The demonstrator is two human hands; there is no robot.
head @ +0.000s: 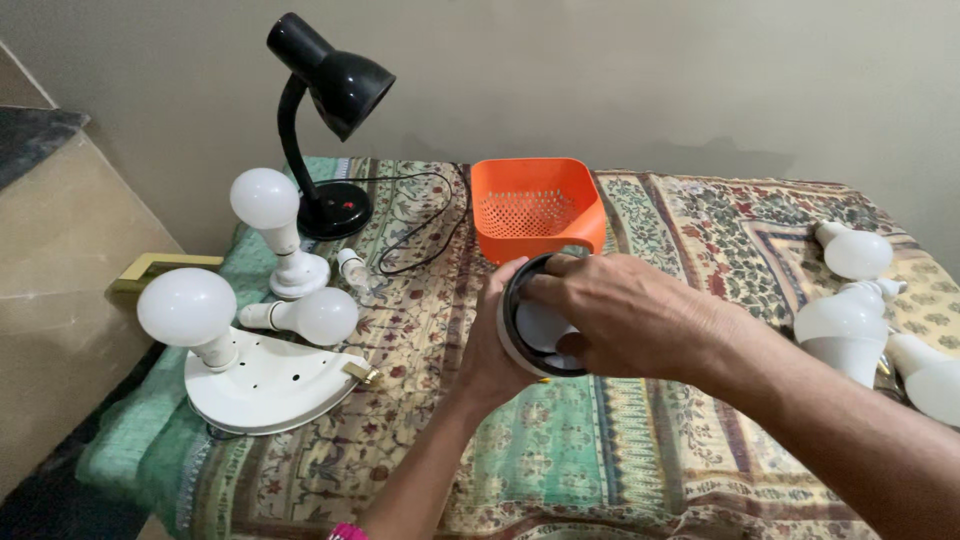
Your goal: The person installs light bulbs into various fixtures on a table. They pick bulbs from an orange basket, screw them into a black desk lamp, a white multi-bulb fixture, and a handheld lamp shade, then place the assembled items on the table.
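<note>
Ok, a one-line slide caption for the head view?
Both hands, left hand and right hand, hold a round black-rimmed white lamp fitting before an orange plastic basket.

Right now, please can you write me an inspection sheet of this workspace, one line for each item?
Surface: table under a patterned cloth.
Job's things: round white lamp shade with a black rim, with a white bulb partly visible inside.
Clutter: orange basket; black desk lamp; white fixture plate with a bulb; upright bulb on a holder; a lying bulb; three bulbs at the right.
Grippers: left hand cups the shade from behind; right hand reaches into its opening.
Cables: black cord from the desk lamp, lying loose.
Surroundings: plain wall; stone ledge at the left.
</note>
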